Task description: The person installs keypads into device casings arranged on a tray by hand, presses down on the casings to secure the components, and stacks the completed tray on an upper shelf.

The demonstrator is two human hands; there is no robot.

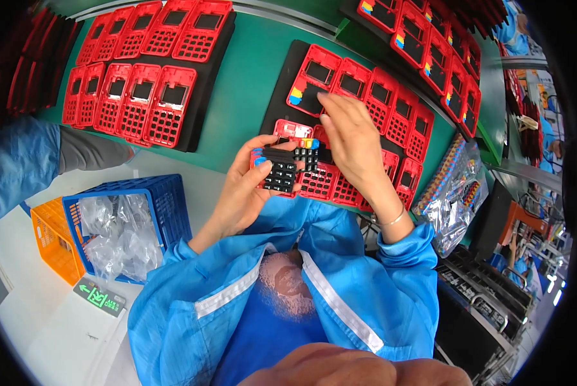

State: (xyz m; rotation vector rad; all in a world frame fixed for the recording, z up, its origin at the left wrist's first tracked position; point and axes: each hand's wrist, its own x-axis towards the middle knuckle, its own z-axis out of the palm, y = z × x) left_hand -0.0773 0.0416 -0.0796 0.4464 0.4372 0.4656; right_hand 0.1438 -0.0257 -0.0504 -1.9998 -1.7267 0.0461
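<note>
My left hand [246, 186] holds a black rubber keypad [287, 168] with coloured top keys against a red plastic phone shell [295, 132]. My right hand [353, 145] lies flat over the black tray [282, 96] of red shells, fingertips reaching toward a shell [314, 80] that has coloured keys fitted at its left edge. The shells in the tray's front row [330, 186] sit just under my wrists. Blue sleeves cover both forearms.
Another black tray of red shells [143, 71] lies at the far left on the green table [250, 71]. More trays [430, 45] run along the back right. A blue crate [163, 199] of clear bags, an orange crate [53, 241], and a bag of keypads [456, 186] stand nearby. Another person's sleeve [18, 161] shows at left.
</note>
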